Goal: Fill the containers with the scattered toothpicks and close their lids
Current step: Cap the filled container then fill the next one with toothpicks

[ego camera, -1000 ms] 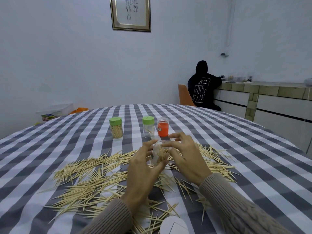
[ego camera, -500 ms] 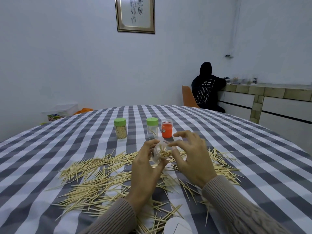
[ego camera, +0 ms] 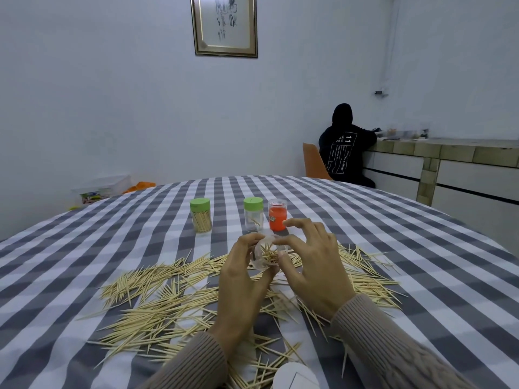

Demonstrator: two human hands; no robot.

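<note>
Over the checked surface [ego camera: 365, 220], toothpicks [ego camera: 157, 301] lie spread in a broad loose drift, pointing every way, on both sides of the person's wrists and under them. Both hands are raised above the middle of the drift. Left hand [ego camera: 241, 284] curls round a small clear container [ego camera: 264, 255], tipped so its open mouth faces back toward the person; a clump of sticks shows inside, ends toward the mouth. Right hand [ego camera: 314, 265] is just beside the mouth, thumb and forefinger pinched close at the rim, other fingers fanned; whether a stick sits in the pinch, cannot tell. Judgement: the right hand feeds, so sticks must go in lengthwise along the container's axis.

Beyond the hands, well apart from them, three upright containers: green-lidded jar [ego camera: 200, 216], full of sticks; second green-lidded jar [ego camera: 253, 214], nearly empty, a few sticks; an open clear jar with an orange piece inside [ego camera: 277, 216], touching or just beside the second. White lid [ego camera: 295, 376] at the near edge.
</note>
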